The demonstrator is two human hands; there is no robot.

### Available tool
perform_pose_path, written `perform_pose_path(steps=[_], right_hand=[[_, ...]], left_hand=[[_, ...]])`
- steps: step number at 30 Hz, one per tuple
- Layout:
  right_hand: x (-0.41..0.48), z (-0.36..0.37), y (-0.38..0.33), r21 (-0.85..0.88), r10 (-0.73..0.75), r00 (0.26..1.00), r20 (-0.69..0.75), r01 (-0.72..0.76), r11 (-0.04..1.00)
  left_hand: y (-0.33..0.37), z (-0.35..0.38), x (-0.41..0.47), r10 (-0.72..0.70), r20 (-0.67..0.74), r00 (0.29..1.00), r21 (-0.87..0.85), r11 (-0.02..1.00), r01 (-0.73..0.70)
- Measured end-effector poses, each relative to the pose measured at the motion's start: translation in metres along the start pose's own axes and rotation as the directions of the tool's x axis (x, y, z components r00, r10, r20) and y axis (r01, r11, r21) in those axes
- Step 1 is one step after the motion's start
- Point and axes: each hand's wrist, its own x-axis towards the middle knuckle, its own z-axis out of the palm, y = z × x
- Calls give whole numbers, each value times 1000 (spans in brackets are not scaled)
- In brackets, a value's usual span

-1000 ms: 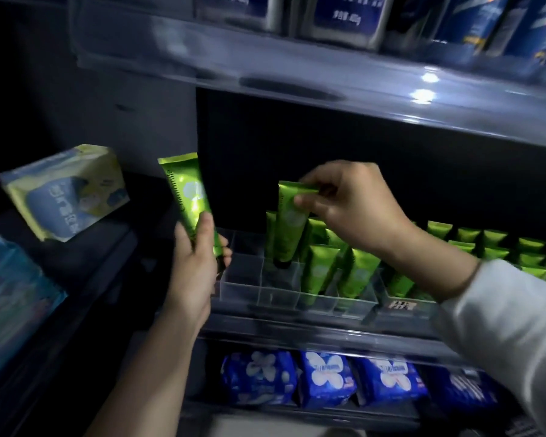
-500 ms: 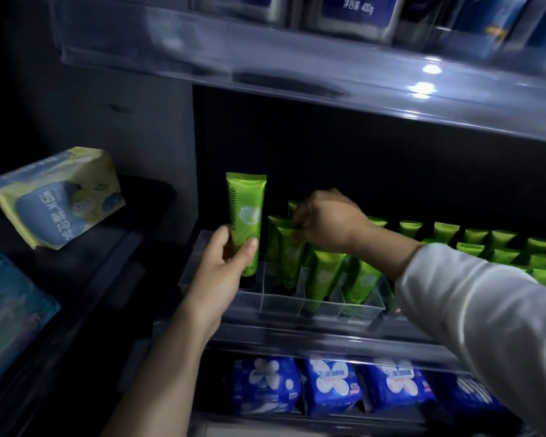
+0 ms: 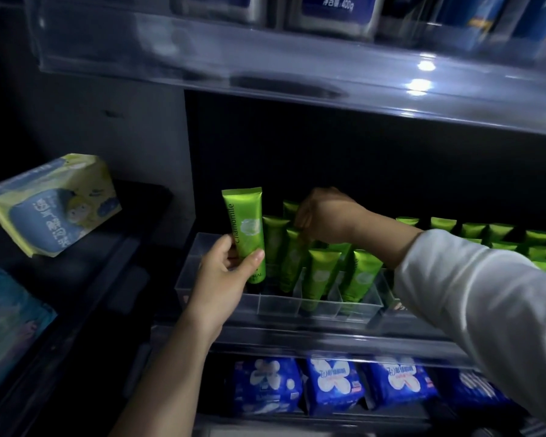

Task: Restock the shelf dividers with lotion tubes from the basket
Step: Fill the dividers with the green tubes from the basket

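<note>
Being gripped low on its body by the left hand point(image 3: 224, 274), thumb across the front, a green lotion tube point(image 3: 242, 227) is being held upright, crimp up, over the left end of the clear divider tray point(image 3: 297, 303) at centre frame. A second tube point(image 3: 293, 250) is being pinched at its crimped top by the curled fingers of the right hand point(image 3: 327, 216), just right of the first, and is being stood among the others.

The tubes are being judged light, soft-walled and glossy, so probably slippery. The firmer crimp, or the lower body near the cap, is being taken as the best hold, since a squeeze at mid-body could dent them.

Two tubes are being handled. At least five more are being counted in the tray, and roughly a dozen crimped tops are showing in rows at the right of the frame. Four blue packs point(image 3: 334, 386) are being displayed on the lower shelf, and one yellow-and-blue pack point(image 3: 51, 203) is lying at left. The basket is not in view.
</note>
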Motion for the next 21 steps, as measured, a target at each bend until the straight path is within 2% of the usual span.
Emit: perform_pose_path(steps=[4, 7, 9, 11, 15, 21], right_hand=[[-5, -10, 0, 25, -51, 998, -26, 51, 998], [-12, -25, -4, 83, -105, 981, -165, 120, 989], [-18, -35, -11, 210, -126, 955, -267, 185, 960], [-23, -41, -20, 251, -198, 941, -274, 269, 930], [-25, -35, -30, 8, -345, 908, -238, 357, 934], [-25, -27, -27, -32, -310, 909, -277, 314, 949]], left_hand=[[1, 3, 0, -1, 20, 1000, 40, 999, 0], [0, 3, 0, 12, 23, 1000, 75, 997, -14], [1, 4, -1, 32, 14, 999, 108, 994, -33], [2, 7, -1, 58, 13, 998, 141, 988, -60], [7, 13, -5, 84, 34, 996, 189, 978, -89], [1, 11, -3, 64, 44, 997, 311, 948, -74]])
